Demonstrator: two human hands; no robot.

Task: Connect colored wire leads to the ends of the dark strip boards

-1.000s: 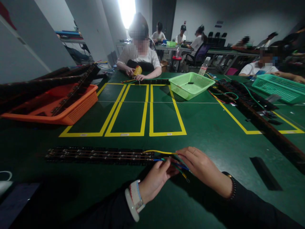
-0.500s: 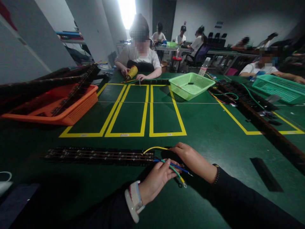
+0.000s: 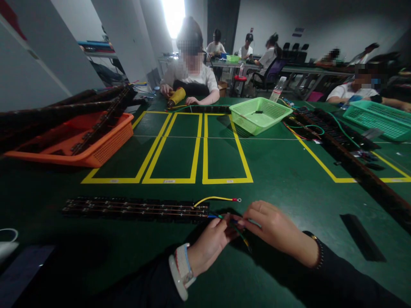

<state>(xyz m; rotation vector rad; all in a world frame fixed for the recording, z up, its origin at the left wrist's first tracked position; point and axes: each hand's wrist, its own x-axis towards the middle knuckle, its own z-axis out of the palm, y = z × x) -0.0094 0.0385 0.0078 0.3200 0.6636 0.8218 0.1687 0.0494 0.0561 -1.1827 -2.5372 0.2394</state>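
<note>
Left hand (image 3: 210, 244) and right hand (image 3: 276, 227) meet fingertip to fingertip, both pinching the blue and green leads (image 3: 215, 216). The terminal strip (image 3: 135, 208) to their left anchors these leads. The yellow lead (image 3: 215, 198) lies unheld just beyond the hands on the green table (image 3: 289, 188).

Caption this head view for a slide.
Left hand and right hand pinch blue and green wires beside a long black strip.
</note>
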